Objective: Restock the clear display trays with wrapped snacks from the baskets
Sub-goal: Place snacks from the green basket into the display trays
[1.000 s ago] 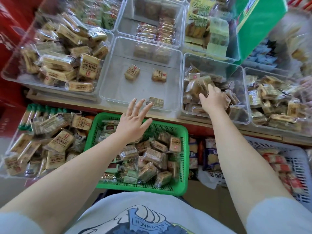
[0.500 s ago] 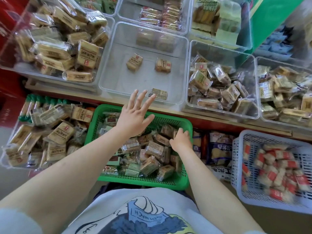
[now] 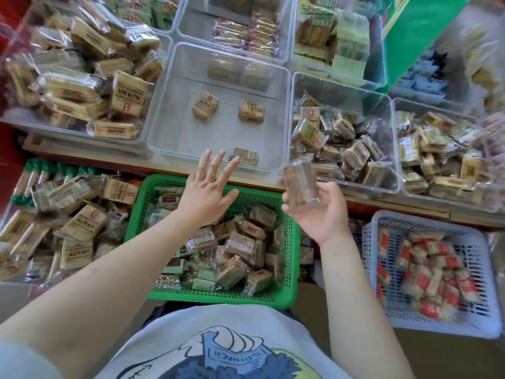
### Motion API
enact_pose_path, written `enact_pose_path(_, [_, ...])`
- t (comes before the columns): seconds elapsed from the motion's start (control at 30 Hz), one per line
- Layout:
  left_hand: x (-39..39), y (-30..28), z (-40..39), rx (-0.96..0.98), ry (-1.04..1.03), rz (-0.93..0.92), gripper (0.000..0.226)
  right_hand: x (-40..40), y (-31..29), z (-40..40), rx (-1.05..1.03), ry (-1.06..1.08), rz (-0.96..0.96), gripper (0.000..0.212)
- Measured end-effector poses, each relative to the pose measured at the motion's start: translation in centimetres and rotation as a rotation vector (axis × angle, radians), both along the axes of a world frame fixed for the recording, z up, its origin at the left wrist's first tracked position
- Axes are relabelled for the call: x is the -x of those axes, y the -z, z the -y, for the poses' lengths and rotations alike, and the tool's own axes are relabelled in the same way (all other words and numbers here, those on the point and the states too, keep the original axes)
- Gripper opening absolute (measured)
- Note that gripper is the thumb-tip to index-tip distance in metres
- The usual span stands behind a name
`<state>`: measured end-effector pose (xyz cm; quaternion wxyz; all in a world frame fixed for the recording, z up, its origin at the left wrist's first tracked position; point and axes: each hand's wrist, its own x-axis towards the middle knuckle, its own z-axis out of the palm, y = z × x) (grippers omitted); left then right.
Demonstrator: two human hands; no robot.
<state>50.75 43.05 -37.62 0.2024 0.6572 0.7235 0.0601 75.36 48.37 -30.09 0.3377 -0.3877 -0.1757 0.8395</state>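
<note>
1. Fingers (image 3: pixel 293 198) of the R hand (image 3: pixel 322 212) curl round a wrapped snack (image 3: pixel 300 184); palm faces up, thumb on the right edge of the pack, fingertips on its left edge.
2. Snack stands roughly upright in that grip, long axis running away from the person, tilted a bit left; far end points toward the clear trays. Its near end sits in the fingers and the top half sticks out past them. Pack is blurred, label unreadable.
3. Snack is held in the air above the far right corner of the green basket (image 3: pixel 291 269), just in front of the near wall of the middle clear tray (image 3: pixel 169 110).
4. L hand (image 3: pixel 209 192) hovers over the green basket w/ fingers straight and spread wide, holding nothing.
5. Middle clear tray has only 3 packs (image 3: pixel 205 105) inside, well apart from each other; tray to its right (image 3: pixel 338 86) is about half full of similar packs.
6. Green basket is full of mixed wrapped snacks; grey basket (image 3: pixel 489 272) to its right holds red-and-white packs.
</note>
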Motion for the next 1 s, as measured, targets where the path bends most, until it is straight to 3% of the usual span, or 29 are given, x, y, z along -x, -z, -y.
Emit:
enact_pose_path(0.03, [0.0,-0.1,0.0,0.001,0.0,0.004,0.07,-0.1,-1.6,-1.4,-0.082,0.089,0.03,0.044])
enact_pose_path(0.07, [0.0,-0.1,0.0,0.001,0.002,0.007,0.07,-0.1,-2.6,-3.1,-0.175,0.191,0.175,0.038])
enact_pose_path(0.2, [0.0,-0.5,-0.1,0.012,0.013,0.004,0.069,0.2,-2.5,-9.6,-0.625,0.418,1.213,0.019])
enact_pose_path(0.23, [0.0,-0.6,-0.1,0.014,0.014,0.002,0.069,0.0,-1.5,-11.0,-0.712,0.331,1.396,0.019])
enact_pose_path(0.3, [0.1,-0.7,0.0,0.022,0.013,0.009,0.069,-0.4,0.2,-12.5,-0.739,-0.075,1.643,0.026])
enact_pose_path(0.37, [0.1,-0.7,0.0,0.018,0.01,0.016,0.069,-0.7,1.7,-12.7,-0.643,-0.389,1.697,0.037])
enact_pose_path(0.4, [0.1,-0.7,0.0,0.012,0.01,0.018,0.069,-0.6,1.9,-12.2,-0.622,-0.414,1.715,0.041])
enact_pose_path(0.5, [0.1,-0.7,0.0,-0.001,0.015,0.015,0.069,0.8,1.5,-8.9,-0.815,-0.117,1.787,0.031])
enact_pose_path(0.57, [0.0,-0.7,0.0,-0.001,0.013,0.015,0.07,2.5,1.2,-5.0,-1.006,0.06,1.627,0.018])
enact_pose_path(0.6, [0.1,-0.6,0.0,-0.005,0.011,0.015,0.07,3.4,1.4,-2.8,-1.037,0.037,1.505,0.015])
enact_pose_path(0.7, [0.1,-0.3,0.0,-0.021,0.009,0.013,0.071,5.6,5.2,2.4,-0.886,-0.3,1.343,0.016])
enact_pose_path(0.83, [0.2,0.0,0.1,-0.031,0.011,0.009,0.071,4.9,13.5,5.2,-0.56,-0.953,1.495,0.023])
enact_pose_path(0.9, [0.2,0.0,0.0,-0.032,0.015,0.004,0.071,4.1,15.7,5.4,-0.495,-0.952,1.519,0.039])
enact_pose_path(1.0, [0.3,-0.1,0.1,-0.035,0.016,0.007,0.072,3.7,16.5,4.7,-0.568,-0.891,1.574,0.033])
